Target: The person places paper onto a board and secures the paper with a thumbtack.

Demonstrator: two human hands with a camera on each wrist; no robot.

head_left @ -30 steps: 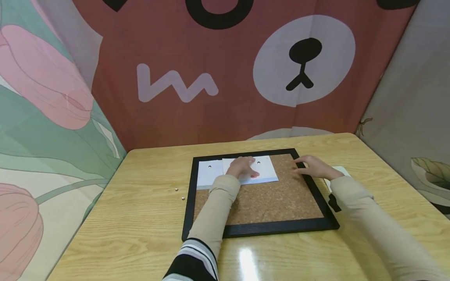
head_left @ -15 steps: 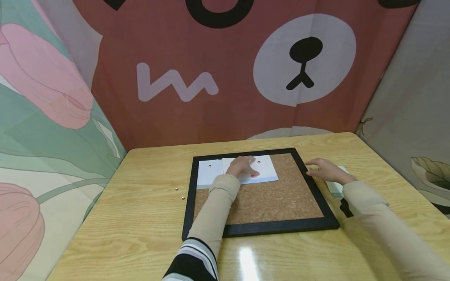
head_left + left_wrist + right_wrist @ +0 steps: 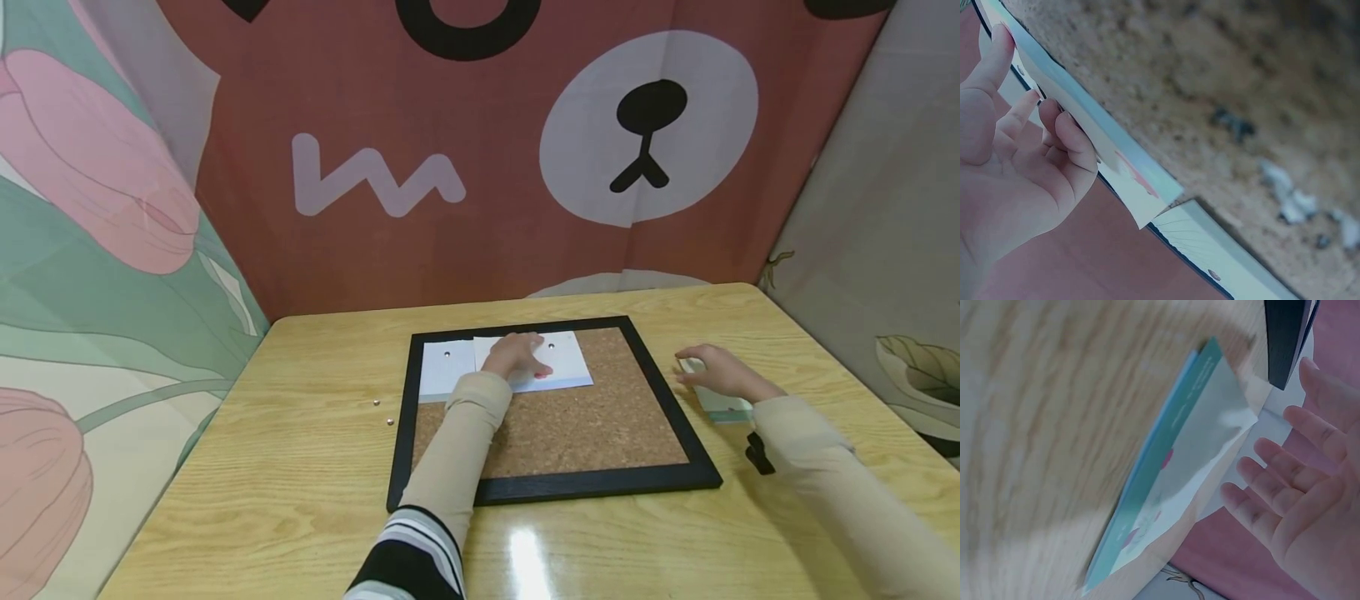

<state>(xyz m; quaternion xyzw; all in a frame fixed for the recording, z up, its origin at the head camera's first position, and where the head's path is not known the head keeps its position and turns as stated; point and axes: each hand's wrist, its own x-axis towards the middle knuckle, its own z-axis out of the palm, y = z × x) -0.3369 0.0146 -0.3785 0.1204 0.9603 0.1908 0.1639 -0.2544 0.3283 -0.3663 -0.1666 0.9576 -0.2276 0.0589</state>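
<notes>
Left hand (image 3: pixel 513 356) on white paper (image 3: pixel 572 368), right hand (image 3: pixel 722 374) near a little pad (image 3: pixel 1191 450).
The left fingers are spread, touching the paper under them; soft pressing should stop it sliding. The right fingers are apart, holding nothing, just beside the pad.

A pale yellow-brown wooden tabletop with fine streaky grain (image 3: pixel 270 500) fills the lower part of the head view, its far corners rounded and a bright white reflection shining on its near middle. Flat on it lies a rectangular cork board with a black frame (image 3: pixel 585 437), set slightly askew to the far edge. Left of the board — near it but apart — sit two small, shiny, silvery round pieces (image 3: pixel 377 402), one a little nearer the viewer. On the right lies a whitish paper pad with a green band (image 3: pixel 726 410), pink marks printed on its top.
</notes>
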